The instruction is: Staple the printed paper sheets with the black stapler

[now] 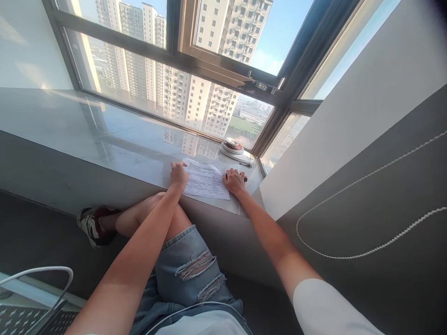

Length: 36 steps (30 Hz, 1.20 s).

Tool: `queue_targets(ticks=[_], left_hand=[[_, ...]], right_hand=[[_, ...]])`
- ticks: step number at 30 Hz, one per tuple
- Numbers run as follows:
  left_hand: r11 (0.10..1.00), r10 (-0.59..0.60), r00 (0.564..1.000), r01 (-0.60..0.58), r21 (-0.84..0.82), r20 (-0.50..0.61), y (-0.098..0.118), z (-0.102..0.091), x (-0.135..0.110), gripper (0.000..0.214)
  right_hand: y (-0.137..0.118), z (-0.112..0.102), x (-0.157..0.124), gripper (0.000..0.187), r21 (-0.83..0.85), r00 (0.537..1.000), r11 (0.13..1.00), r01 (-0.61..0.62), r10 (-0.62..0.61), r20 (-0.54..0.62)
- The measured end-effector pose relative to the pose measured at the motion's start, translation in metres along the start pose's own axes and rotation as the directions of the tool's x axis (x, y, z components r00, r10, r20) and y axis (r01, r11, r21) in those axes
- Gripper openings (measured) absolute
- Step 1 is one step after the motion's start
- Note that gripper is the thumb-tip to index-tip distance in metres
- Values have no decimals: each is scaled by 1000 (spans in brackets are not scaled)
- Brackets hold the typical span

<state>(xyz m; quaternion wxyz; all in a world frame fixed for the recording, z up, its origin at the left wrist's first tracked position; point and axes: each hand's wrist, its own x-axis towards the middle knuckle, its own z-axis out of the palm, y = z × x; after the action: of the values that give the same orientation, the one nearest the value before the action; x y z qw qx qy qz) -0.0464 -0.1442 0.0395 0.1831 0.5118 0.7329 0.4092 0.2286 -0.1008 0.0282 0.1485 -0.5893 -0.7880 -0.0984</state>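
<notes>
While the left hand (179, 176) sits curled in a near-fist at the left edge of the printed sheet (204, 180), apparently pinching that edge, the right hand (234, 180) lies at the sheet's right edge, fingers bent over a dark object (246, 178) with a bit of orange at its end. Can't tell whether the right fingers grip that object or just rest on it; too small to identify. Sheet is on the glossy windowsill (139, 160), between the hands, near corner by the sill's front edge, top edge wavy. Handling, my read: very light, limp, creases and tears easily, likely to slide on the smooth sill. Best hold is a light pinch at a side edge or corner, other palm flat on the margin; don't pull both sides hard. Just beyond the right hand: a small dark item (247, 165), then a stack of round pieces (233, 148) by the window frame (209, 72). Further out, beaded cord (349, 257) hangs at right; bent knee (153, 204) is close against the sill front.
</notes>
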Motion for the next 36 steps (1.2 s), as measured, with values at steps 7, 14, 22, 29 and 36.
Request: queue_targets(ticks=[7,14,22,29,36], left_hand=[[995,5,1000,-8,103,23,-6,8,6,42],[982,72,997,-76,175,26,-8,14,7,42],[968,105,987,-128,216,118,-9,16,6,42],[988,153,988,-154,22,28,-8,21,5,32],[988,67,993,-79,-134,-96,-4,21,2,26]], right_hand=[[32,2,-8,37,243,922,904,-352,379,-77],[12,-23,-9,45,247,863,913,-324,392,-319],[-86,-17,-4,47,247,997,968,38,-21,-73],[-36,-5,-21,42,398,994,917,-10,52,-93],[52,-12,-18,70,467,952,871,-154,257,-165]])
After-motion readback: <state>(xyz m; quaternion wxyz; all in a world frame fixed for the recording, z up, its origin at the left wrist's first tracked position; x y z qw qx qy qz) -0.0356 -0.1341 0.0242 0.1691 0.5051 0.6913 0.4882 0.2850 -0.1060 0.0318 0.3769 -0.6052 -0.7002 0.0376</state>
